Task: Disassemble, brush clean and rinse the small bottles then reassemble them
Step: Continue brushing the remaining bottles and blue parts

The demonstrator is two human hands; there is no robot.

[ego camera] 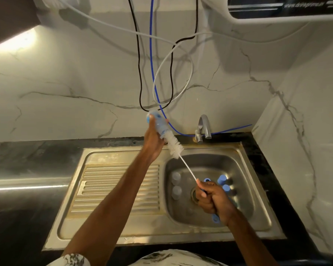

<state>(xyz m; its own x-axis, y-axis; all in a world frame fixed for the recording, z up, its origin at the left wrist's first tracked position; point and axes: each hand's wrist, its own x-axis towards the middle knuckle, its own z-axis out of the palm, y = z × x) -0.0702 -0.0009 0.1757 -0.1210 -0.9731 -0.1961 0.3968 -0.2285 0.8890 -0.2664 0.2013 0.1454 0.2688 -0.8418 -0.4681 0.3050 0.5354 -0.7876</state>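
My left hand [152, 140] holds a small clear bottle with blue markings [159, 124] raised above the sink's back edge, its mouth tilted down to the right. A white bottle brush [174, 144] has its bristle tip at the bottle's mouth, and most of the bristles are outside. My right hand [211, 198] grips the brush's blue handle over the basin; the handle's end [215, 219] sticks out below the fist. In the basin [244, 191] lie two clear bottle parts [176, 184] on the left and blue caps [222, 179] on the right.
A steel sink with a ribbed draining board [113, 189] sits in a dark counter [27, 198]. The tap [204, 127] stands behind the basin, with no water running. Black, blue and white cables [152, 73] hang down the marble wall right behind the bottle.
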